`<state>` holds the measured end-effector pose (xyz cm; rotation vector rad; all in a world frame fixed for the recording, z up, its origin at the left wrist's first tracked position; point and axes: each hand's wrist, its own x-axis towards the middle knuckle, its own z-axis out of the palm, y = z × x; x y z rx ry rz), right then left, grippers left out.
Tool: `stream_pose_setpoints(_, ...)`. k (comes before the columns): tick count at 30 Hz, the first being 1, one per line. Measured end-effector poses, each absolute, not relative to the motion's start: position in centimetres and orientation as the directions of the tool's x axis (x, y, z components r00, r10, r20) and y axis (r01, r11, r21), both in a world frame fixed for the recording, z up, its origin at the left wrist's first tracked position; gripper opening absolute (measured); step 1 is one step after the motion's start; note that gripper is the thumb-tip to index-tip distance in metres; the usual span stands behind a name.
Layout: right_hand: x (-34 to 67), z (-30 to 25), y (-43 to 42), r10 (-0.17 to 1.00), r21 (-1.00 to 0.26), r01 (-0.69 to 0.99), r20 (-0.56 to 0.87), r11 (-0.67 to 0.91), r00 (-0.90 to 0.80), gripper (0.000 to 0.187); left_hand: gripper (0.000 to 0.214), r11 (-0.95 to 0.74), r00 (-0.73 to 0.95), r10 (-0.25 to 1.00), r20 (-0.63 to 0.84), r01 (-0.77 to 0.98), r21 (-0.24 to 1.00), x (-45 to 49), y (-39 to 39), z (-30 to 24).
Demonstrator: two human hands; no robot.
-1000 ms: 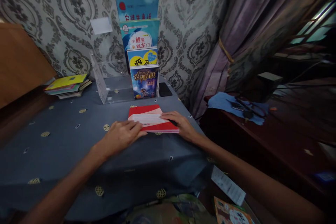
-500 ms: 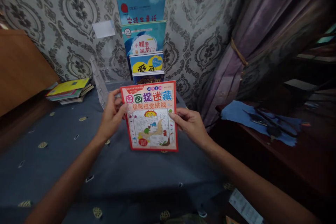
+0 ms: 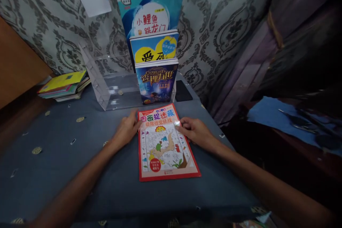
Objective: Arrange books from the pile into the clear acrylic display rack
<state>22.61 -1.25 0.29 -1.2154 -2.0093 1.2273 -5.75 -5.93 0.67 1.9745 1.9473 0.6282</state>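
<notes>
A red-bordered picture book [image 3: 164,146] lies cover up on the blue-grey tablecloth [image 3: 66,164], its top edge pointing at a clear acrylic book stand [image 3: 107,89]. My left hand [image 3: 127,130] grips the book's upper left edge with curled fingers. My right hand [image 3: 194,130] grips the upper right edge, thumb on the cover. In the stand, right behind the book, stand tiered books: a dark blue one [image 3: 156,82] in front, a yellow-and-blue one [image 3: 153,46] behind it, and a teal one [image 3: 152,10] higher up.
A stack of thin books [image 3: 62,85] lies at the table's far left by a wooden panel [image 3: 16,67]. A flat black object [image 3: 183,91] sits right of the stand. Beyond the table's right edge hang a curtain [image 3: 253,53] and a blue cloth [image 3: 278,117] on dark furniture.
The book lay back cover up, was lifted and turned to show its front, and now lies flat cover up. Both hands stayed on its edges. The view moved closer to the stand.
</notes>
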Motion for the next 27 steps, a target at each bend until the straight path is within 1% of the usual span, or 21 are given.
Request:
stream_pose_setpoints(2, 23.1, 0.6, -1.1, 0.869, -0.790, 0.533, 0.000, 0.303, -0.494, 0.034, 0.030, -0.018, -0.018, 0.993, 0.121, 0.957, 0.290, -5.3, -6.5, 1.0)
stream_pose_setpoints(3, 23.3, 0.6, -1.1, 0.870, -0.735, 0.581, 0.025, 0.350, -0.493, 0.034, 0.026, -0.023, -0.007, 0.990, 0.143, 0.977, 0.212, -5.2, -6.8, 1.0)
stream_pose_setpoints(4, 23.6, 0.6, -1.0, 0.872, -0.674, 0.627, 0.054, 0.391, -0.486, 0.034, 0.024, -0.043, 0.015, 0.985, 0.173, 0.987, 0.157, -5.1, -7.0, 0.9)
stream_pose_setpoints(6, 24.0, 0.3, -0.8, 0.876, -0.553, 0.700, 0.126, 0.452, -0.466, 0.034, 0.024, -0.121, 0.090, 0.965, 0.248, 0.986, 0.112, -5.3, -7.2, 0.5)
stream_pose_setpoints(8, 23.9, 0.1, -0.5, 0.856, -0.463, 0.723, 0.205, 0.512, -0.475, 0.031, 0.025, -0.205, 0.162, 0.938, 0.306, 0.972, 0.114, -5.7, -7.2, -0.1)
stream_pose_setpoints(10, 22.8, 0.1, -0.2, 0.801, -0.414, 0.686, 0.282, 0.599, -0.529, 0.025, 0.026, -0.253, 0.201, 0.924, 0.326, 0.959, 0.126, -6.0, -7.1, -0.5)
stream_pose_setpoints(12, 20.7, 0.3, -0.1, 0.713, -0.396, 0.595, 0.337, 0.700, -0.615, 0.022, 0.027, -0.258, 0.204, 0.928, 0.312, 0.955, 0.143, -6.2, -7.1, -0.7)
stream_pose_setpoints(14, 18.0, 0.6, 0.0, 0.594, -0.394, 0.461, 0.358, 0.796, -0.720, 0.024, 0.027, -0.262, 0.202, 0.933, 0.299, 0.949, 0.173, -6.3, -7.1, -0.6)
stream_pose_setpoints(16, 15.2, 0.7, 0.1, 0.482, -0.401, 0.338, 0.345, 0.851, -0.805, 0.032, 0.025, -0.286, 0.215, 0.929, 0.301, 0.933, 0.216, -6.4, -7.1, -0.4)
stream_pose_setpoints(17, 14.1, 0.6, 0.2, 0.454, -0.407, 0.306, 0.341, 0.861, -0.823, 0.036, 0.023, -0.300, 0.224, 0.926, 0.303, 0.924, 0.236, -6.4, -7.1, -0.3)
stream_pose_setpoints(19, 12.4, 0.3, 0.4, 0.438, -0.423, 0.283, 0.332, 0.861, -0.835, 0.042, 0.021, -0.318, 0.236, 0.924, 0.302, 0.912, 0.261, -6.6, -7.0, -0.2)
stream_pose_setpoints(22, 11.4, -0.5, 0.8, 0.449, -0.432, 0.301, 0.298, 0.850, -0.842, 0.044, 0.019, -0.324, 0.244, 0.924, 0.294, 0.908, 0.265, -6.6, -6.9, -0.2)
stream_pose_setpoints(27, 11.9, -1.3, 1.2, 0.486, -0.403, 0.356, 0.288, 0.843, -0.825, 0.048, 0.021, -0.315, 0.246, 0.924, 0.293, 0.924, 0.217, -6.4, -6.9, -0.2)
